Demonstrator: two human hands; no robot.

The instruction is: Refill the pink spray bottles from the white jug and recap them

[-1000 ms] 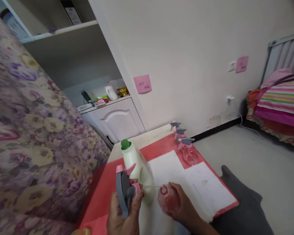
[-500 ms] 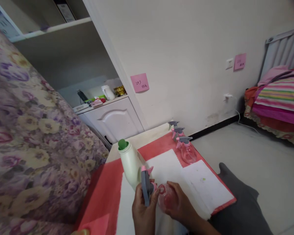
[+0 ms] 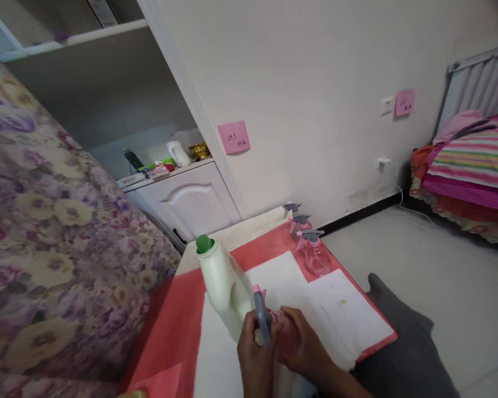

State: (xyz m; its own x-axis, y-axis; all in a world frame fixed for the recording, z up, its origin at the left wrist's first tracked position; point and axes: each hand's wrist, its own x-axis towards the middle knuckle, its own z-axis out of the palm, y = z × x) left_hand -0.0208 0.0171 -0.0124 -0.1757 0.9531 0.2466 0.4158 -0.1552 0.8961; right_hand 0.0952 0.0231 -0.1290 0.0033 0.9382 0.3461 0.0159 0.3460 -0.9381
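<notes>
My left hand (image 3: 255, 345) is closed on a grey and pink spray head (image 3: 262, 315), held upright at the mouth of a clear pink bottle (image 3: 288, 336). My right hand (image 3: 305, 345) wraps round that bottle from the right. Whether the head's collar sits on the bottle's neck is hidden by my fingers. Just left of my hands stands a pale green jug (image 3: 222, 287) with a green piece in its mouth. Several spray bottles (image 3: 317, 258) with grey and pink heads stand in a row at the table's far right corner.
White sheets (image 3: 344, 315) lie on the red table cover (image 3: 170, 326). A flowered curtain (image 3: 58, 237) hangs at the left, a cabinet (image 3: 191, 202) stands behind, and a grey object (image 3: 402, 331) is beside the table's right edge.
My left hand has moved right with the spray head, bringing it up to the bottle in my right hand. The view has shifted slightly.
</notes>
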